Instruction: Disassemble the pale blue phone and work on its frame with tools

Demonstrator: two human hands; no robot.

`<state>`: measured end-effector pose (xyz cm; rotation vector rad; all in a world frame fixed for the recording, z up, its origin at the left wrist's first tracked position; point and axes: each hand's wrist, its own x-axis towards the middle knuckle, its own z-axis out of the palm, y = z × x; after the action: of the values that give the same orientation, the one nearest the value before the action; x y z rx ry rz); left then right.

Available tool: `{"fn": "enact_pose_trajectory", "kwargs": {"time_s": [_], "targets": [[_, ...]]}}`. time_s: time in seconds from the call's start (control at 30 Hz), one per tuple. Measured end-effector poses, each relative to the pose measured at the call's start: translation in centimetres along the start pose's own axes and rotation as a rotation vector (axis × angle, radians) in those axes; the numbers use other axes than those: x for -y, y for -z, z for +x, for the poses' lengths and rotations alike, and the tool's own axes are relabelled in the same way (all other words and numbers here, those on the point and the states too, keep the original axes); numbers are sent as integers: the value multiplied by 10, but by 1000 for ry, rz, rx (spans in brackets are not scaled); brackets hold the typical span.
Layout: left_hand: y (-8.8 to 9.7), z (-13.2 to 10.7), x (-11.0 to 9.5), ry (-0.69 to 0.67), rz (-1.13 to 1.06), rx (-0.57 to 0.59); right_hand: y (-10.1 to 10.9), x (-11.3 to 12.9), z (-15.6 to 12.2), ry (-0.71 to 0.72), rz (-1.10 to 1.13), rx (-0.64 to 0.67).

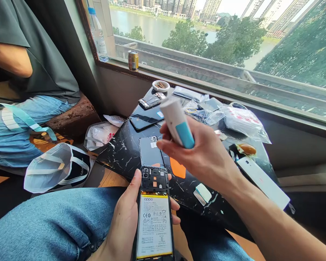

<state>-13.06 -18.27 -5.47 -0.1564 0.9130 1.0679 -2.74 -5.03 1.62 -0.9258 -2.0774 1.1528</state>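
Observation:
My left hand is wrapped round an opened smartphone above my lap. The phone's back is off, so its battery, marked "oppo", and the black upper cover with the cameras show. My right hand grips a white cylinder with a light blue patch, held in the air over the table. The cylinder is slightly blurred, and its exact kind is unclear. Just past the phone lies a detached back cover on the black marbled table. An orange flat piece lies under my right hand.
Another phone, an opened phone and plastic bags crowd the table's far side. A white box lies at the right. A bag stands on the floor at left, near a seated person. A can and bottle stand on the sill.

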Motion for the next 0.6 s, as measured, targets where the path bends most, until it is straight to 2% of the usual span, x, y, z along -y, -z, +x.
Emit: {"fn": "enact_pose_trajectory", "kwargs": {"time_s": [0.07, 0.17, 0.27, 0.47, 0.6], "targets": [[0, -2, -1, -13, -24, -63, 2, -5, -5, -32, -200, 133], [-2, -6, -3, -64, -44, -60, 0, -14, -15, -71, -315, 248], [-5, -7, -5, -74, -64, -49, -7, -20, -21, -74, -397, 247], [-10, -6, -7, -31, -38, -133, -16, -20, -21, 19, -556, 216], [-7, -7, -3, -23, 12, -163, -21, -21, -21, 24, -629, 212]]}}
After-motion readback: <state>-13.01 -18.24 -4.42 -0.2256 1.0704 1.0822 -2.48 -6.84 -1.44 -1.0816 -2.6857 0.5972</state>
